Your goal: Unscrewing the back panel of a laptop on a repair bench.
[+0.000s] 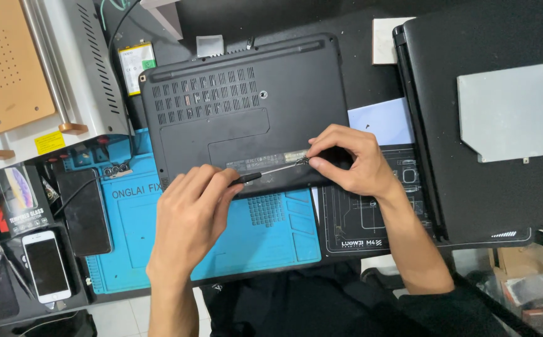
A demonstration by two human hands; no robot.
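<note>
A black laptop [246,106] is lying upside down on the bench [359,75], its front edge overlapping a blue mat [159,231], so that the underside is being presented for work. A slim screwdriver [265,173] is being held nearly flat over the laptop's front edge. The left hand [190,218] is being kept just in front of the laptop, its grip pressed together around the dark handle so the tool can be turned. The right hand [352,162] is resting on the laptop's front right part, its grip pinching the metal shaft near the tip, apparently to steady it over 1 spot. A 2nd black laptop [490,118] is lying right of the first, and 2 phones [47,265] are lying to its left.
</note>
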